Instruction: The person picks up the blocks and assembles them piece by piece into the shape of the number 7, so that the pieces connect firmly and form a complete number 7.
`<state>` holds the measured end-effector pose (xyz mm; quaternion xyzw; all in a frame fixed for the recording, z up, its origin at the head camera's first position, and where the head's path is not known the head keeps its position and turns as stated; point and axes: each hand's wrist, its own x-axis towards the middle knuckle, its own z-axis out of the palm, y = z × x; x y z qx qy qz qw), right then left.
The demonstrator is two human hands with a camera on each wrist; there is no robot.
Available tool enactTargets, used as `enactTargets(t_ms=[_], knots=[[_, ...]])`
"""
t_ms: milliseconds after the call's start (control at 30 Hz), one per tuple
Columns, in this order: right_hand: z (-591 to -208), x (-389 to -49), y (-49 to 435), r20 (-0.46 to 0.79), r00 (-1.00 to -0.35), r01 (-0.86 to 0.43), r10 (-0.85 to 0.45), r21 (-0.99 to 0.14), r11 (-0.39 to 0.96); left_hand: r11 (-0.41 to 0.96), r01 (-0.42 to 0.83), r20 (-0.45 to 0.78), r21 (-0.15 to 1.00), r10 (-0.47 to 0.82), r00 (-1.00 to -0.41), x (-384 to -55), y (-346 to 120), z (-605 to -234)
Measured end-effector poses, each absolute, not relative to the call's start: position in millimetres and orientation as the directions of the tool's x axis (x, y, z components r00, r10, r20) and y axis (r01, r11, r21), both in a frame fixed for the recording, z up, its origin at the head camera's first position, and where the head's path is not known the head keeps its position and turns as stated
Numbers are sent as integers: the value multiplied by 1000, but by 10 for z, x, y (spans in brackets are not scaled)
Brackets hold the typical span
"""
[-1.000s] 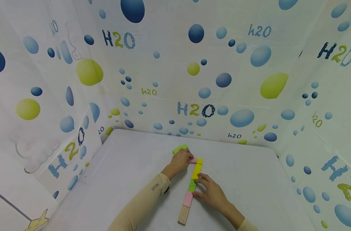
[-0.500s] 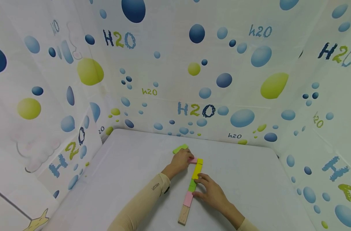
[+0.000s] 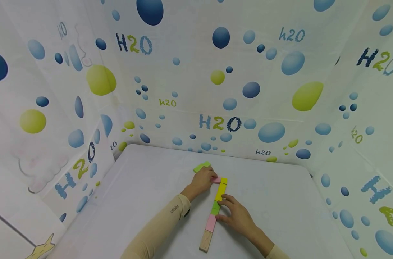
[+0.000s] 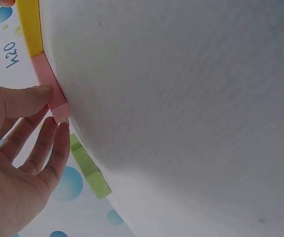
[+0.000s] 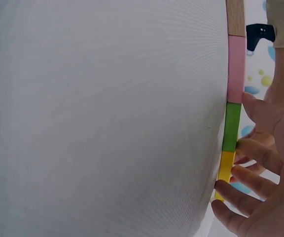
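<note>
Wooden blocks lie in a row on the white table: a plain wood block nearest, then a pink block, green and yellow blocks. Another pink block turns off leftward at the far end, touching the yellow. My left hand pinches that pink block, thumb on its side and fingertips by its end. My right hand lies along the row's right side, its fingers spread and loosely bent. Its thumb touches the nearer pink block, and fingertips rest against the green and yellow ones.
Light green blocks lie just beyond my left hand. A white curtain printed with drops and H2O lettering surrounds the table at the back and sides.
</note>
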<state>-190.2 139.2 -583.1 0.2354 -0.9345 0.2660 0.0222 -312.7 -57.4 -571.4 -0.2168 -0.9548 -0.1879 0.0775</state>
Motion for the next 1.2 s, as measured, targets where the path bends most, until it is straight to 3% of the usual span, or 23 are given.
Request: enactTargets(t_ms=[1200], knots=[[-5849,-1897,1385,181,-888,-454,-422,-482,749,837,430,195,339,385,-902,-3111,-558,-5739]])
